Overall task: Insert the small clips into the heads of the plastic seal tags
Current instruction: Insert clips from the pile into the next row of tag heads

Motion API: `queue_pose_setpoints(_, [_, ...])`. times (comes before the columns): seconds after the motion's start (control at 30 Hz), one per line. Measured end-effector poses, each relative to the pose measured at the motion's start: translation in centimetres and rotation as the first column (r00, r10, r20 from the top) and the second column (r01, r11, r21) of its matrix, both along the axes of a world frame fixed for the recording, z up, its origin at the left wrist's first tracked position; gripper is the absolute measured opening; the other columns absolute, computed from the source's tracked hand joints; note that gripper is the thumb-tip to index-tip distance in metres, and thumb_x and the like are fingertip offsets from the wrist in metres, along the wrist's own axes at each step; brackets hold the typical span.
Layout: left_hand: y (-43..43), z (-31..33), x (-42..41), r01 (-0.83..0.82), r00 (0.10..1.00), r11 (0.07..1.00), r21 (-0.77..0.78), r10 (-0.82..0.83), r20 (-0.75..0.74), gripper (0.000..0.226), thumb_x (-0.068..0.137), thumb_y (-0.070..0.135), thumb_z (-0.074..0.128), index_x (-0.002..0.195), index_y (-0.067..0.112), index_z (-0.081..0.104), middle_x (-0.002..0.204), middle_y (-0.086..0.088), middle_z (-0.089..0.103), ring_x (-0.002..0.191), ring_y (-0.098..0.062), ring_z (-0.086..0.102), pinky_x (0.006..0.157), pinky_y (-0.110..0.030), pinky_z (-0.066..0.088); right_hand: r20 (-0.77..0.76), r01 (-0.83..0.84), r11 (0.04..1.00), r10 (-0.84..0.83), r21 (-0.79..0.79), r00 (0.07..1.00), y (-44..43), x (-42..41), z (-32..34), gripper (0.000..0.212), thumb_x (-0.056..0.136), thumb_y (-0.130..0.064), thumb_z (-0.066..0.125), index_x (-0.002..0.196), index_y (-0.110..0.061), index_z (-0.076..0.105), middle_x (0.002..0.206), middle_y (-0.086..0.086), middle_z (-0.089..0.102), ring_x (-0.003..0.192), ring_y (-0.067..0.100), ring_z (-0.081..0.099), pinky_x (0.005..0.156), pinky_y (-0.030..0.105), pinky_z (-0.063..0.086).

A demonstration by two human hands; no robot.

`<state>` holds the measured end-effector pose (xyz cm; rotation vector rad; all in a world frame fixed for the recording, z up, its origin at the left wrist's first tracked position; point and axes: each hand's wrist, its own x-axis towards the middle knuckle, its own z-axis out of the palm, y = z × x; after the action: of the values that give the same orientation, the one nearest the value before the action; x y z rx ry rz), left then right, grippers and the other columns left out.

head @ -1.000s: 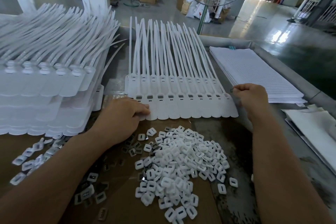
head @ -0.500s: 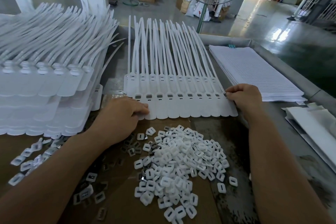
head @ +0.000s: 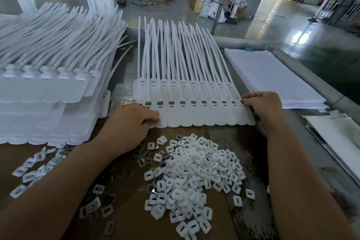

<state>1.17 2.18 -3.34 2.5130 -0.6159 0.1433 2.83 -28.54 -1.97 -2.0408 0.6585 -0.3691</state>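
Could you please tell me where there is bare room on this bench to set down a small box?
Bare table lies between the right forearm and the white sheets, and a narrower gap between the stacked tags and the tag row. The cardboard is crowded with clips.

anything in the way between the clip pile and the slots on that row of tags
Nothing visible does. The clip pile lies just in front of the row of tags, whose slots sit uncovered. The left hand and right hand hold only the row's ends.
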Motion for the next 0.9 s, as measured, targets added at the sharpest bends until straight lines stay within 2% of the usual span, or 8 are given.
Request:
queue_pose_setpoints(0.13, [-0.1,0.1,0.0,0.002,1.0,1.0,-0.005,-0.002,0.0,0.035,0.086,0.002,0.049,0.112,0.02,0.065,0.122,0.011,0.059,0.113,0.0,0.044,0.095,-0.012,0.02,0.012,0.019,1.0,-0.019,-0.021,1.0,0.0,0.1,-0.1,0.019,0.082,-0.009,0.063,0.068,-0.022,0.063,0.067,-0.013,0.059,0.076,0.01,0.054,0.072,0.031,0.043])
queue_pose_setpoints(0.23, [-0.1,0.1,0.0,0.005,1.0,1.0,-0.005,-0.005,-0.004,0.034,0.086,0.002,0.05,0.112,0.02,0.065,0.121,0.01,0.06,0.112,0.0,0.045,0.096,-0.013,0.021,0.019,0.023,0.999,-0.022,-0.026,1.0,0.1,0.1,-0.1,0.014,0.078,-0.007,0.067,0.076,-0.02,0.064,0.072,-0.009,0.06,0.083,0.014,0.056,0.077,0.032,0.046])
queue_pose_setpoints(0.33, [0.0,0.0,0.0,0.008,1.0,1.0,-0.007,-0.008,0.005,0.034,0.086,0.002,0.05,0.111,0.019,0.066,0.12,0.01,0.061,0.105,0.004,0.041,0.095,-0.013,0.022,0.007,0.018,1.0,-0.018,0.0,1.0,0.0,0.0,-0.1,0.014,0.076,-0.007,0.069,0.075,-0.02,0.064,0.079,-0.003,0.06,0.085,0.018,0.055,0.073,0.033,0.046])
queue_pose_setpoints(0.47, [0.0,0.0,0.0,0.005,1.0,1.0,0.006,-0.005,-0.001,0.033,0.087,0.003,0.05,0.112,0.019,0.065,0.121,0.01,0.06,0.115,-0.004,0.046,0.096,-0.014,0.021,0.016,0.036,0.999,-0.035,-0.032,0.999,0.2,0.1,-0.3,0.01,0.077,-0.008,0.07,0.08,-0.017,0.067,0.076,-0.005,0.059,0.079,0.012,0.054,0.072,0.03,0.043])
queue_pose_setpoints(0.63, [0.0,0.0,-0.1,0.017,1.0,1.0,-0.019,-0.017,-0.014,0.03,0.087,0.004,0.052,0.109,0.018,0.067,0.12,0.008,0.061,0.114,-0.006,0.05,0.097,-0.016,0.027,0.016,0.025,1.0,-0.025,0.001,1.0,0.0,0.0,-0.3,0.014,0.08,-0.005,0.065,0.08,-0.018,0.066,0.08,0.0,0.066,0.081,0.012,0.059,0.077,0.03,0.047])
queue_pose_setpoints(0.77, [0.1,-0.1,-0.1,0.009,1.0,1.0,-0.023,-0.009,-0.013,0.032,0.086,0.003,0.052,0.109,0.019,0.067,0.119,0.009,0.061,0.113,-0.005,0.05,0.097,-0.015,0.027,0.06,0.054,0.982,-0.044,-0.179,0.997,0.6,-0.1,0.2,0.017,0.084,-0.008,0.059,0.095,-0.015,0.07,0.088,-0.004,0.062,0.082,0.009,0.054,0.076,0.024,0.04])
queue_pose_setpoints(0.83, [0.1,-0.2,0.0,0.004,1.0,1.0,-0.022,-0.004,-0.014,0.032,0.086,0.002,0.052,0.109,0.019,0.067,0.119,0.009,0.061,0.112,-0.004,0.05,0.097,-0.015,0.026,0.113,0.012,0.976,0.013,-0.217,0.993,1.6,-0.3,1.1,0.019,0.085,-0.011,0.058,0.099,-0.016,0.069,0.086,-0.008,0.061,0.073,0.003,0.054,0.07,0.019,0.039])
queue_pose_setpoints(0.9, [0.1,-0.3,0.0,0.002,1.0,1.0,-0.029,-0.002,-0.012,0.034,0.085,0.001,0.052,0.109,0.019,0.067,0.118,0.009,0.062,0.11,-0.002,0.049,0.097,-0.015,0.027,0.141,-0.131,0.978,0.155,-0.164,0.978,3.1,-0.6,2.1,0.016,0.084,-0.012,0.061,0.096,-0.018,0.069,0.083,-0.01,0.063,0.069,-0.001,0.054,0.065,0.015,0.039])
